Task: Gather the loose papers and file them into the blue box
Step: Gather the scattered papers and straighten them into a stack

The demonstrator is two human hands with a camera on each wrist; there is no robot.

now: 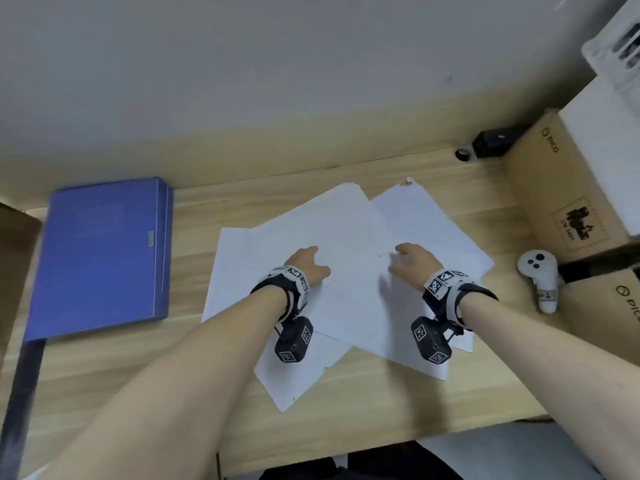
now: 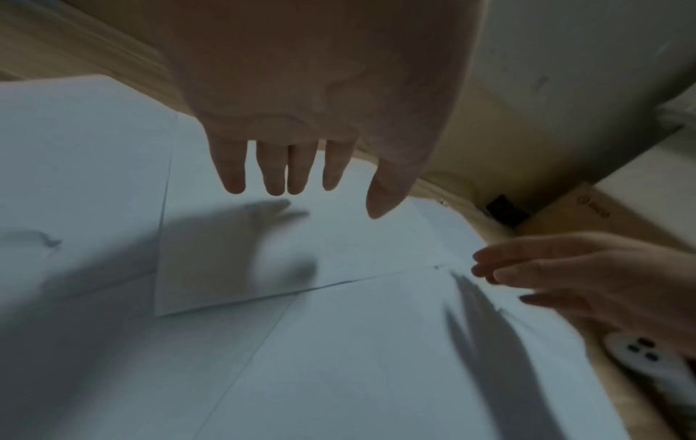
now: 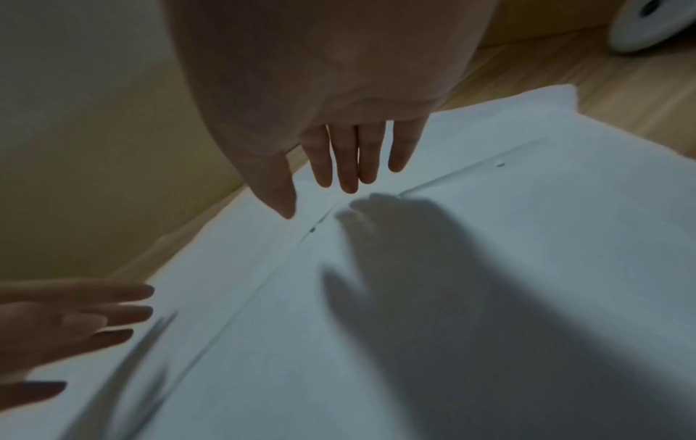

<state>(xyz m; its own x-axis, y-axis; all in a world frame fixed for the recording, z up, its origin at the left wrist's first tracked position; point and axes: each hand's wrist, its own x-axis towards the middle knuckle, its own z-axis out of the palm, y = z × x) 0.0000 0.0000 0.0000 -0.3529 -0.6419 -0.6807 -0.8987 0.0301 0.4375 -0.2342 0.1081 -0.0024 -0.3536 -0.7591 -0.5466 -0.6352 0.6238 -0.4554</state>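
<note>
Both hands over the spread of paper, fingers straight and slightly fanned, nothing gripped. Left hand (image 1: 308,263) above the middle of the sheets; right hand (image 1: 410,261) just beside it, a narrow gap of paper between the two. From the wrist views, fingertips (image 2: 275,184) of the left and fingertips (image 3: 348,178) of the right close over the paper with shadows directly beneath; touching or just above, cannot tell.

Loose papers (image 1: 346,237) fanned out on the wooden table (image 1: 381,410), overlapping at skewed angles, long edges running roughly away from the body and tilted several ways. At least four sheets countable by their separate corners; exact number hidden by the overlap.

Blue box (image 1: 104,251), one only, closed and lying flat to the left of the papers, a strip of bare table between, long axis pointing away from the body. Nearer the left hand, well apart from the right.

Likely next: sweeping the sheets inward into one squared stack before carrying it leftward; box lid not yet open.

Also present: one white controller (image 1: 538,271) to the right, and cardboard boxes (image 1: 561,188) behind and beside it.
</note>
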